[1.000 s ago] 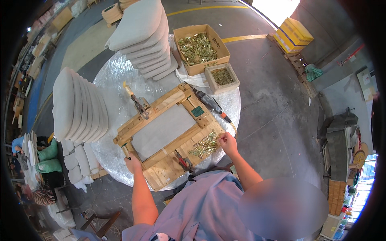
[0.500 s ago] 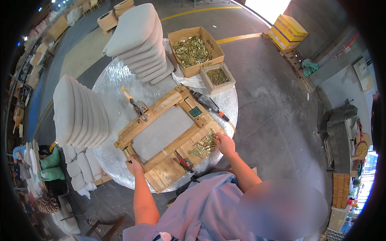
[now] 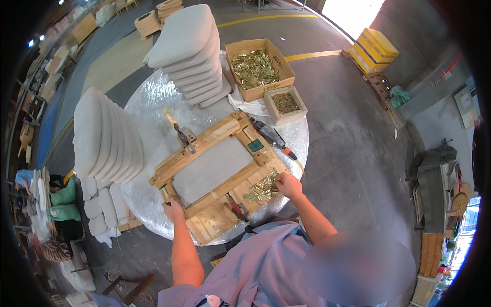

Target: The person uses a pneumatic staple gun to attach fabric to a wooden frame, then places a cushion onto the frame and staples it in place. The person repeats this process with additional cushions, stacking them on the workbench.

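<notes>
A wooden jig lies on the plastic-wrapped round table, framing a light grey padded panel. At the jig's near left corner my left hand is closed beside a small dark part; what it grips is unclear. My right hand is closed at the right edge of a pile of small brass-coloured metal fittings on the jig's board, fingertips pinched together. Anything between them is too small to name. Toggle clamps sit on the jig's far side and near side.
An air screwdriver with a hose lies along the jig's right side. Behind it stand a cardboard box and a smaller tray of metal fittings. Stacks of grey cushions rise at the back and left.
The whole view has shifted slightly, moving the table a little to the right and down. Both hands stay at about the same places on the jig; the right fingers look more drawn together.
</notes>
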A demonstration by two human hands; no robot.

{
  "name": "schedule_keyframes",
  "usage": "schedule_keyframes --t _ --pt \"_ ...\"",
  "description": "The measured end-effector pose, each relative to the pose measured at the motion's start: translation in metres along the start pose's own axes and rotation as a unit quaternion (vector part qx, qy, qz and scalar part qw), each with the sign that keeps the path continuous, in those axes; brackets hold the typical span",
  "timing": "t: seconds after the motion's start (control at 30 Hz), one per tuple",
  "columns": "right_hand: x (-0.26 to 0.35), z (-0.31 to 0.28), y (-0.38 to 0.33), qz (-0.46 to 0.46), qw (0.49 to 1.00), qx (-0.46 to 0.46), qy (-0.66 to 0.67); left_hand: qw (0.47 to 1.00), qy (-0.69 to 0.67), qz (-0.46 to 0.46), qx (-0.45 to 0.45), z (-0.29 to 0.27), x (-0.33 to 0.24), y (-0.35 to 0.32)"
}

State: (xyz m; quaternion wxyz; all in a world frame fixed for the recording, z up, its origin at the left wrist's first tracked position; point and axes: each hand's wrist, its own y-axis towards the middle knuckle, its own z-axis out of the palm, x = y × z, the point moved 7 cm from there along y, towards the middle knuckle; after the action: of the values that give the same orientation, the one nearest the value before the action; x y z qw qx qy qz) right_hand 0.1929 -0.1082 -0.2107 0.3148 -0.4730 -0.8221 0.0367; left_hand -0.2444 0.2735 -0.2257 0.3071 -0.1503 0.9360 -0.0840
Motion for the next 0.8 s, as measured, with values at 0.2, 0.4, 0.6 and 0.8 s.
schedule_keyframes --t 0.2,0.4,0.6,0.8 --pt "-0.017 0.007 -0.010 0.033 0.996 -0.034 0.077 1.000 -0.012 -0.003 -0.003 0.003 -0.006 -0.005" --pt "-0.003 0.001 -0.020 -0.005 0.976 -0.128 0.174 1.000 -0.001 -0.003 0.006 0.000 0.008 0.004" --pt "0.082 0.009 -0.012 -0.136 0.960 -0.043 0.240 0.999 0.031 -0.029 -0.012 -0.013 -0.016 -0.012" --pt "0.237 0.048 0.002 -0.250 0.960 0.092 0.087 0.998 0.032 -0.056 -0.009 -0.018 -0.012 -0.019"
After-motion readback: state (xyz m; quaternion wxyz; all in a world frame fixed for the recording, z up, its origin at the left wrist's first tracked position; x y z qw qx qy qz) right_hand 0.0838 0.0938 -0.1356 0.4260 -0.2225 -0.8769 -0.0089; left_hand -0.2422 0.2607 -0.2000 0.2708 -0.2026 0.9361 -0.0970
